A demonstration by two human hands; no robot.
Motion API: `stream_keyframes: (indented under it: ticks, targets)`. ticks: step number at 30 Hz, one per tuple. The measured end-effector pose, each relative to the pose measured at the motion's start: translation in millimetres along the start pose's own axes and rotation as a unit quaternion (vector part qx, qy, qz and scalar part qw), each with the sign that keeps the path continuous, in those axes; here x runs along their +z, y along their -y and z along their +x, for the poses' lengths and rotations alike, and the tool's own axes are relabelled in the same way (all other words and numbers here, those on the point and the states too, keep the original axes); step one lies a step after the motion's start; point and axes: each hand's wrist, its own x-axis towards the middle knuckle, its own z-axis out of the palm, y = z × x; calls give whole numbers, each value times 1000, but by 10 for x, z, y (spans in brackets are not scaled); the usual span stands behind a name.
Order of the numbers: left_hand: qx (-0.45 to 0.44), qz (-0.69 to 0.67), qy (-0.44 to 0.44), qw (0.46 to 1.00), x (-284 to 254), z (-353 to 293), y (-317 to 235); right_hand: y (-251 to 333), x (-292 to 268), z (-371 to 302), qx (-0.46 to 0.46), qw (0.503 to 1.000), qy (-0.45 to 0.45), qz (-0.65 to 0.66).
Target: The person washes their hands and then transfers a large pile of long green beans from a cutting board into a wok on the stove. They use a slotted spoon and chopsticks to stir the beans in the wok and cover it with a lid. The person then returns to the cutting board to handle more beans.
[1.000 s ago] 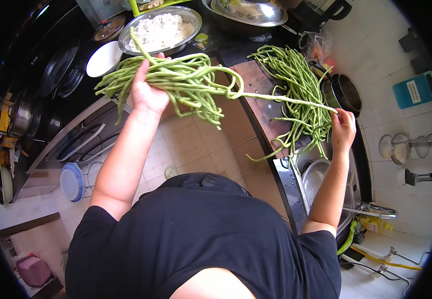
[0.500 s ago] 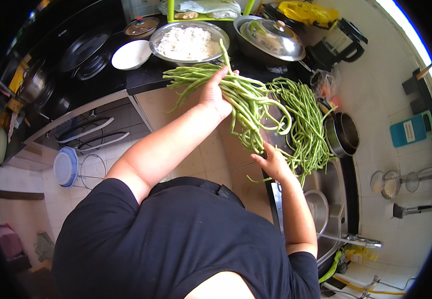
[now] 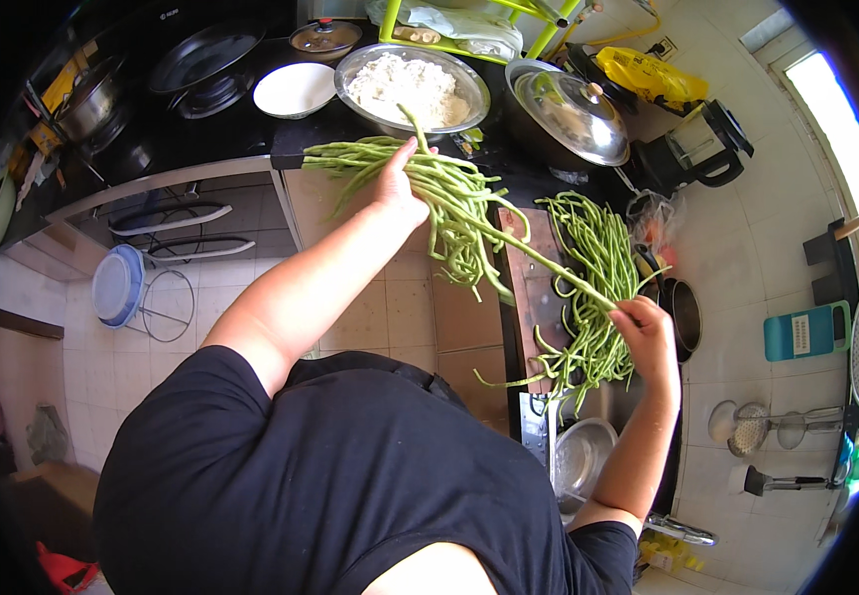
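A thick bunch of green long beans (image 3: pixel 454 236) hangs from my left hand (image 3: pixel 402 190), its fingers closed round the middle. One end of the bunch sticks out toward the hob. My right hand (image 3: pixel 648 335) pinches the end of a long bean strand (image 3: pixel 558 270), drawn out taut to the right from the bunch; whether it is one bean or a few together, I cannot tell. Below and behind that strand, a loose pile of long beans (image 3: pixel 593 238) lies over a brown board (image 3: pixel 532 260) beside the sink, some ends trailing over the near side.
A steel bowl of white, floury food (image 3: pixel 345 87) and a white bowl (image 3: pixel 294 91) stand at the back. A lidded wok (image 3: pixel 588 119) and a blender (image 3: pixel 712 149) are to their right. A steel basin (image 3: pixel 585 454) sits in the sink. A frying pan (image 3: pixel 206 58) rests far left.
My right hand has moved right and slightly down from the hanging bunch, pulling a long bean strand out straight. My left hand, still holding the bunch, has shifted slightly left in view.
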Motion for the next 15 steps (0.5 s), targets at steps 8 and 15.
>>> stream_keyframes:
  ticks: [8, 15]
  targets:
    - [14, -11, -46, 999, -239, 33, -147, -229, -791, 142, 30, 888, -138, 438]
    - [-81, -20, 54, 995, -500, -17, -26, 486, -671, 679, -5, 871, -210, 444]
